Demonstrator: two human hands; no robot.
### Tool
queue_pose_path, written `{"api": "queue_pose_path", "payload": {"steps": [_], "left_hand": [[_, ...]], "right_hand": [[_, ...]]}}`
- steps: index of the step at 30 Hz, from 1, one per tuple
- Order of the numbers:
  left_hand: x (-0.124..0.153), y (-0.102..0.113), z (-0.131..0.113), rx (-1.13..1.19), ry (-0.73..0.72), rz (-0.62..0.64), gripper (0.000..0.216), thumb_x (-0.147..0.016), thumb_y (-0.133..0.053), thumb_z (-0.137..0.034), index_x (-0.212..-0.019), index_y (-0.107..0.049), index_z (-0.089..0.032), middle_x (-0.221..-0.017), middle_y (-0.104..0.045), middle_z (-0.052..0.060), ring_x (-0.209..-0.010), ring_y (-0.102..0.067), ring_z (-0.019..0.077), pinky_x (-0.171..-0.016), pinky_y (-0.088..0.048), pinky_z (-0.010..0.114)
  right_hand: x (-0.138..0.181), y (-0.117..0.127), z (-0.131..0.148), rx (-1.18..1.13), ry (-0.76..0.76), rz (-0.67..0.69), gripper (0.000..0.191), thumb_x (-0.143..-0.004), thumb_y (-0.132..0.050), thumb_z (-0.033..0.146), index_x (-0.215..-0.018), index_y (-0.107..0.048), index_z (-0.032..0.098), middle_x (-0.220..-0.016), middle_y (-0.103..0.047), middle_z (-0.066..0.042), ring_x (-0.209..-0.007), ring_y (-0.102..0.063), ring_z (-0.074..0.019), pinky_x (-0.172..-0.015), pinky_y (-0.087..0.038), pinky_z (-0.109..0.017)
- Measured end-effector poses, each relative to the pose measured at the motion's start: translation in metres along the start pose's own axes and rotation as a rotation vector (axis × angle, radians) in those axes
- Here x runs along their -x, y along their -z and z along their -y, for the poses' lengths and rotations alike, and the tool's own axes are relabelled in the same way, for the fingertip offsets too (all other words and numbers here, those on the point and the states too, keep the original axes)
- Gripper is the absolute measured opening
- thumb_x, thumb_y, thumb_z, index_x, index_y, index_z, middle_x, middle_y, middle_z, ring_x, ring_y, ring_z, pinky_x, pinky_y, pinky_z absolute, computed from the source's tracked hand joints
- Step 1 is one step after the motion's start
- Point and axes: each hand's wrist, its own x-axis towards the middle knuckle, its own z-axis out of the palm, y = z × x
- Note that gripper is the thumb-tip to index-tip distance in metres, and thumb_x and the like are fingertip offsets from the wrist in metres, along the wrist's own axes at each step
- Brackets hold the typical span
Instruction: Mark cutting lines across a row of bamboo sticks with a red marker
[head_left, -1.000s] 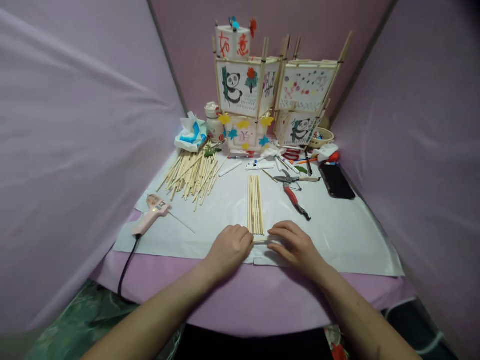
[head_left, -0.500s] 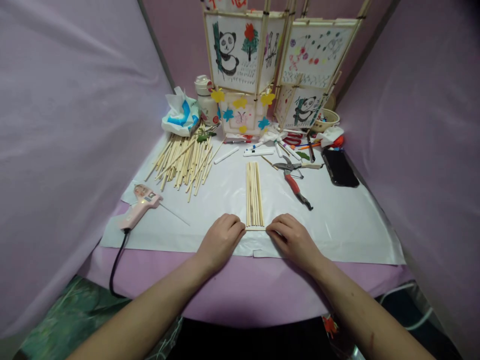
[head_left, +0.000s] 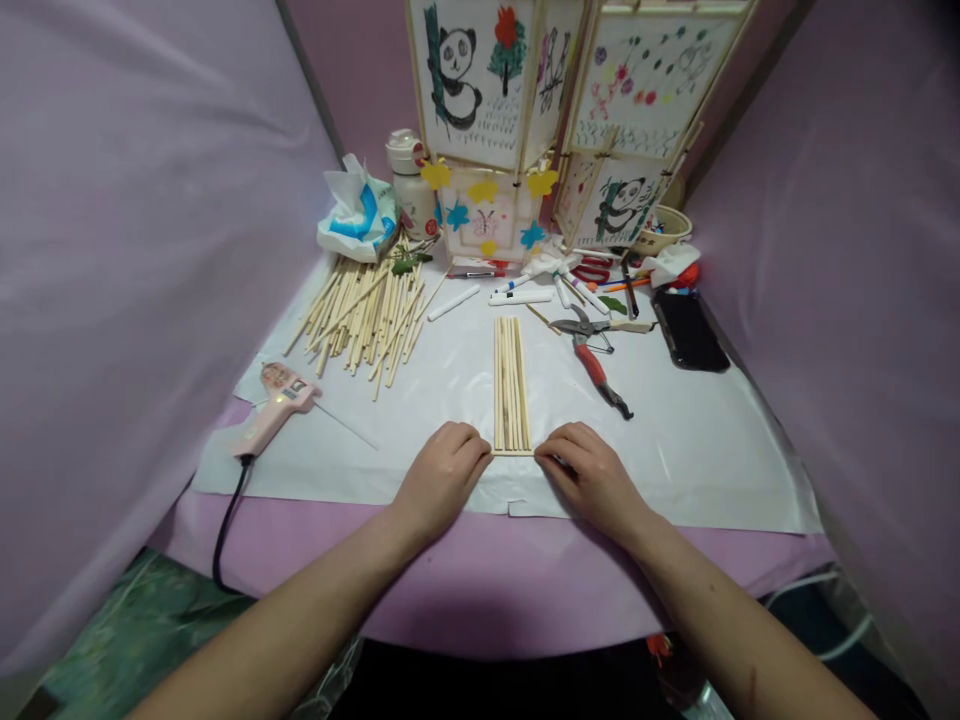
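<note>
Several pale wooden sticks [head_left: 511, 385] lie side by side in a narrow row, pointing away from me. Across their near ends runs one thin wooden stick [head_left: 514, 453], flat on the white sheet. My left hand [head_left: 444, 470] pinches its left end between thumb and fingers. At its right end my right hand [head_left: 587, 468] holds it in the same kind of pinch. The stick's tips are hidden under my fingertips. Whether it touches the ends of the row I cannot tell for sure.
A loose pile of sticks [head_left: 364, 310] lies at the left, with a pink glue gun [head_left: 276, 405] nearer me. Red-handled pruning shears [head_left: 592, 370] and a black phone [head_left: 690, 330] lie to the right. Behind stand paper lanterns [head_left: 487, 210], a bottle [head_left: 411, 185] and markers [head_left: 525, 297].
The camera view has shifted slightly, so the far objects sit a little differently. Both hands keep their pinch on the cross stick, with hardly any movement.
</note>
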Motion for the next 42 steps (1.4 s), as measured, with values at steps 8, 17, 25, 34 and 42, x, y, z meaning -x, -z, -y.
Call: {"api": "queue_pose_path", "payload": {"steps": [8,17,25,34,42], "left_hand": [[-0.003,-0.001,0.002,-0.003,-0.001,0.012,0.021,-0.103,-0.050,-0.022,-0.088,-0.064,-0.019,-0.088,-0.063,0.006,-0.085,-0.056,0.0216,-0.078,-0.051,0.036],[-0.003,-0.001,0.001,-0.007,-0.017,-0.005,0.018,-0.102,-0.051,-0.021,-0.089,-0.064,-0.018,-0.088,-0.062,0.006,-0.085,-0.056,0.0217,-0.079,-0.051,0.036],[-0.004,-0.001,0.002,0.012,-0.028,-0.017,0.015,-0.101,-0.054,-0.018,-0.089,-0.063,-0.016,-0.088,-0.061,0.006,-0.086,-0.055,0.0213,-0.078,-0.051,0.036],[-0.001,0.000,0.000,0.011,-0.040,-0.009,0.017,-0.102,-0.052,-0.018,-0.089,-0.063,-0.016,-0.087,-0.061,0.006,-0.084,-0.056,0.0213,-0.076,-0.051,0.036],[0.000,0.016,0.001,0.061,-0.054,0.055,0.015,-0.102,-0.053,-0.023,-0.112,-0.061,-0.016,-0.105,-0.064,0.010,-0.099,-0.061,0.0231,-0.087,-0.055,0.039]], "right_hand": [[0.000,0.000,-0.001,-0.002,-0.015,0.000,0.017,-0.098,-0.054,0.015,-0.091,-0.068,0.020,-0.086,-0.065,-0.007,-0.083,-0.058,-0.0215,-0.073,-0.051,-0.038],[-0.003,0.001,-0.001,-0.008,-0.021,0.002,0.015,-0.096,-0.056,0.013,-0.091,-0.068,0.019,-0.085,-0.065,-0.006,-0.082,-0.058,-0.0207,-0.073,-0.051,-0.036],[-0.003,-0.001,-0.003,-0.007,-0.026,0.007,0.013,-0.097,-0.057,0.013,-0.092,-0.068,0.018,-0.088,-0.065,-0.007,-0.084,-0.057,-0.0207,-0.075,-0.051,-0.036],[-0.002,0.002,0.000,-0.013,-0.055,0.062,0.013,-0.098,-0.057,0.014,-0.091,-0.067,0.018,-0.088,-0.065,-0.006,-0.084,-0.056,-0.0205,-0.076,-0.049,-0.036],[0.005,0.006,0.004,0.018,-0.092,0.179,0.015,-0.101,-0.053,0.016,-0.091,-0.064,0.018,-0.089,-0.064,-0.006,-0.085,-0.054,-0.0212,-0.077,-0.046,-0.038]]}}
